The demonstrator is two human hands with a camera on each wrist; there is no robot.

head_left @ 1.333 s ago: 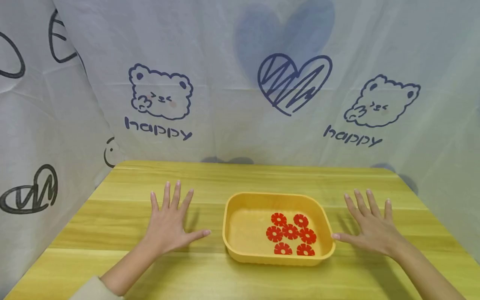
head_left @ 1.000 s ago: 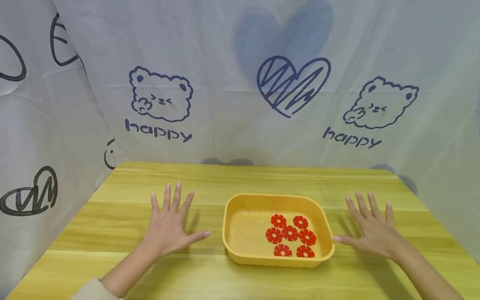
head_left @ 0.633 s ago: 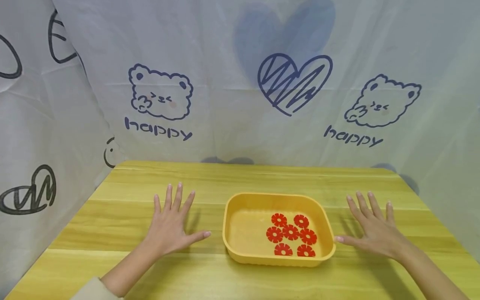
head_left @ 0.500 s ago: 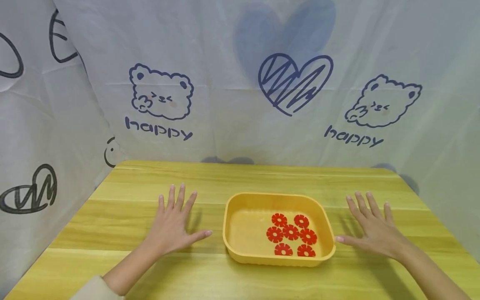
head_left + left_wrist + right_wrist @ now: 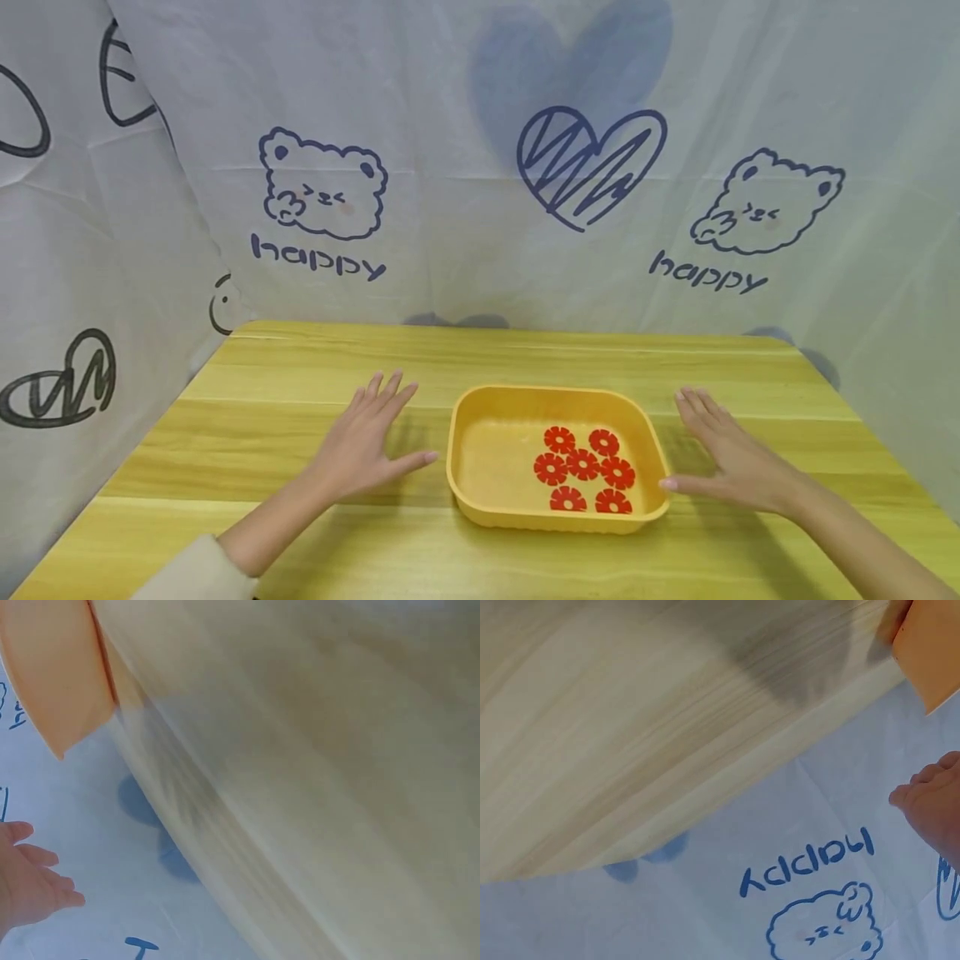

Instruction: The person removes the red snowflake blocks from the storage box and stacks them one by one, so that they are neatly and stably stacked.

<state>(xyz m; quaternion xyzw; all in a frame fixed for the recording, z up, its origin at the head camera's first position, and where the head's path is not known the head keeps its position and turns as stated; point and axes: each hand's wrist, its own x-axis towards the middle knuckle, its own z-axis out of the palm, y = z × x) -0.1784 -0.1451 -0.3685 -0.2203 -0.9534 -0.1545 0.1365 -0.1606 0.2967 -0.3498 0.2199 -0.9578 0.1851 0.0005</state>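
Note:
A yellow plastic tub (image 5: 480,518) sits on the table, and several red notched discs (image 5: 582,464) lie in its right half. My left hand (image 5: 360,450) is to the left of the tub, fingers extended and thumb pointing toward its wall, with a gap between. On the other side, my right hand (image 5: 738,462) has its fingers straight and close together; its thumb tip is at the tub's right rim, and whether it touches I cannot tell. Neither hand holds anything. In the left wrist view the hand (image 5: 30,877) appears at the left edge, below the tub (image 5: 60,667).
The wood-patterned table (image 5: 345,550) reaches back to a pale curtain (image 5: 450,225) printed with bears, hearts and lettering. More curtain (image 5: 97,250) hangs along the left side. Shadows of both hands fall on the tabletop.
My left hand has moved right, toward the tub, and turned a little. The right hand's spread fingers have come together, and it has shifted slightly left. Tub and discs have stayed put.

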